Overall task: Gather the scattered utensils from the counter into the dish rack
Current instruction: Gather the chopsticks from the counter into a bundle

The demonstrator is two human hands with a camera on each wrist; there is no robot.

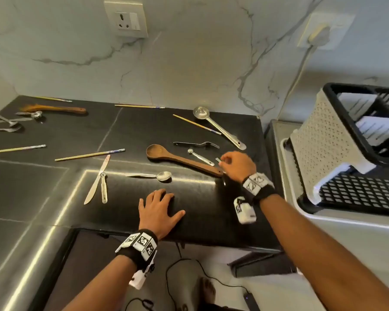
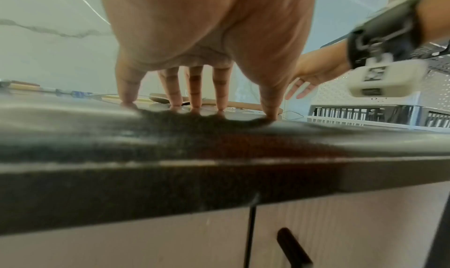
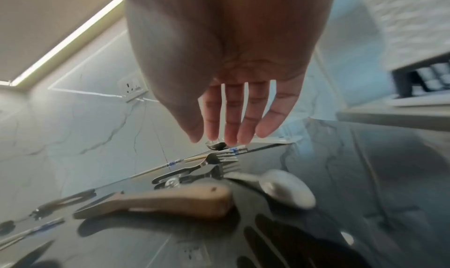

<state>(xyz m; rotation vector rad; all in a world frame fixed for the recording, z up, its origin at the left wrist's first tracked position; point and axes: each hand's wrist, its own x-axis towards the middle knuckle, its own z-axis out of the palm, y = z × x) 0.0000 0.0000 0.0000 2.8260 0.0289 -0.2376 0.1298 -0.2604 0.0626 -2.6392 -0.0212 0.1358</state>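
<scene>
The right hand [image 1: 237, 165] hovers with loose fingers, holding nothing, over the wooden spoon [image 1: 180, 159] handle on the counter [image 1: 54, 187]; the left hand [image 1: 158, 209] lies flat; a careless grab could knock the small spoon [image 1: 200, 156] beside it; the dish rack [image 1: 337, 140] waits rightward.

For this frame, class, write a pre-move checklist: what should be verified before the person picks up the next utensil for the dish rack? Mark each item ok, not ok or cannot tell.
1. Right hand free to grasp: ok; the right wrist view shows straight fingers holding nothing.
2. A utensil within reach: ok; the wooden spoon handle end and a small measuring spoon lie beside that hand.
3. Left hand out of the way: ok; it rests flat on the counter, nearer the edge.
4. Dish rack has room: ok; its black compartments look empty.
5. Which utensil is targeted: cannot tell.
</scene>
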